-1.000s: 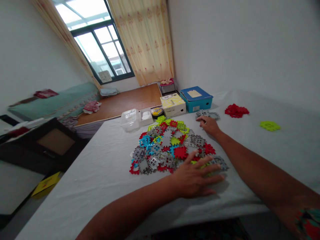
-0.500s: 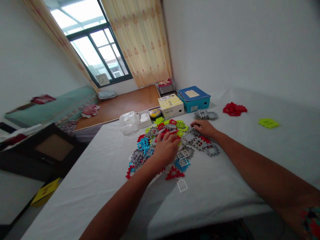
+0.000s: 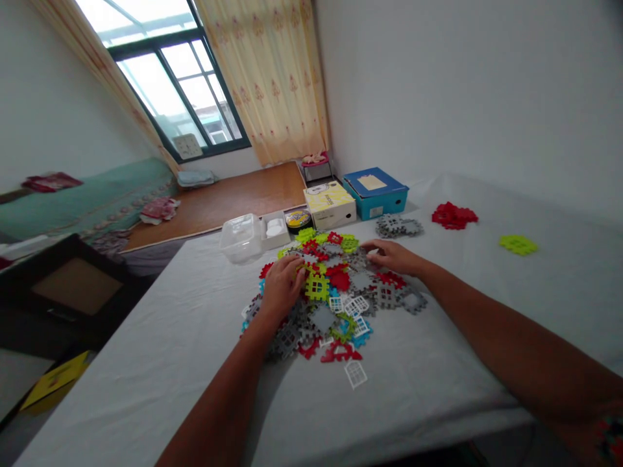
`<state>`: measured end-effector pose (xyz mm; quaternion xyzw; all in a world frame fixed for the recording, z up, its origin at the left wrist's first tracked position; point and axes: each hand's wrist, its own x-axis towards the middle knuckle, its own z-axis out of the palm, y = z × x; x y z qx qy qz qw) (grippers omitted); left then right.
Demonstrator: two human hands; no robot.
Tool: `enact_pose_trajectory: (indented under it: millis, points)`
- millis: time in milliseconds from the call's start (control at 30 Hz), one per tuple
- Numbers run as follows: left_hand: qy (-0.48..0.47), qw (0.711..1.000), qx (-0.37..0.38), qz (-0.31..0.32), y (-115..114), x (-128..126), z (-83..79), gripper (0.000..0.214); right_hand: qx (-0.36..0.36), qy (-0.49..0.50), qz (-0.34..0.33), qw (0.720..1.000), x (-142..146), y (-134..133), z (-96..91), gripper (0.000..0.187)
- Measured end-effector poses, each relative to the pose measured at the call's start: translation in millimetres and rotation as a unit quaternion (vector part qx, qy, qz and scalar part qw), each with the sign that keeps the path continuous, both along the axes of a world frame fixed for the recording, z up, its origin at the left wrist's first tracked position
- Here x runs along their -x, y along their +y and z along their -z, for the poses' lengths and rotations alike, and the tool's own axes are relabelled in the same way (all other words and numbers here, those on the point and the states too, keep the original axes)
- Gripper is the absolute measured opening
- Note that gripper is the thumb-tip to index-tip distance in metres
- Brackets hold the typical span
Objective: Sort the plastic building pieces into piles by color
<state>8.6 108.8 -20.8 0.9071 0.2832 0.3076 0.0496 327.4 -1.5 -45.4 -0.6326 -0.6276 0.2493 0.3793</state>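
A loose heap of plastic interlocking tiles with toothed edges, in grey, red, lime green and blue, lies on the white-covered table [image 3: 195, 363]. My left hand [image 3: 282, 285] rests on the heap's left part, fingers bent and apart, beside a lime green tile [image 3: 317, 287]. At the heap's right side, my right hand [image 3: 394, 257] has its fingers and thumb closed at the edge of a grey tile [image 3: 359, 259]; the fingertips partly hide the contact. White window-shaped pieces lie on the heap, and one white window piece [image 3: 355, 374] lies in front of it.
Beyond the heap stand a clear plastic tub [image 3: 241, 239], a white tray [image 3: 275, 230], a round black-and-yellow tin [image 3: 298, 220], a yellow-white box [image 3: 331, 204] and a blue box [image 3: 377, 193]. Separate piles hold grey tiles [image 3: 398, 226], red tiles [image 3: 453, 215] and green tiles [image 3: 518, 244].
My left hand has moved left across the heap, uncovering red and lime green tiles in the middle. The right hand stays at the grey tiles. The view has shifted slightly.
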Motion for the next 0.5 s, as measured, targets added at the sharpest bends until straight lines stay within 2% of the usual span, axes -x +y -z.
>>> enact_pose_trajectory:
  millis: [100,233,300,400,500]
  points:
    - [-0.005,1.000,-0.012,0.003,-2,-2,4.9,0.027,-0.007,0.156,-0.057,0.986,11,-5,-9.1,0.045]
    - [-0.012,1.000,-0.025,0.011,-5,-3,6.3,0.026,0.005,0.202,-0.112,0.973,13,-10,-20.4,0.041]
    - [-0.009,1.000,-0.026,0.012,-6,-3,5.7,0.025,0.003,0.174,-0.085,0.981,12,-9,-21.8,0.038]
    - [-0.014,1.000,-0.027,0.005,-5,-2,3.2,0.025,-0.033,0.081,-0.015,0.996,10,-6,-18.4,0.036]
    - [-0.034,0.999,-0.025,-0.003,3,3,-0.9,0.025,-0.074,-0.026,-0.013,0.997,16,-3,-11.9,0.035]
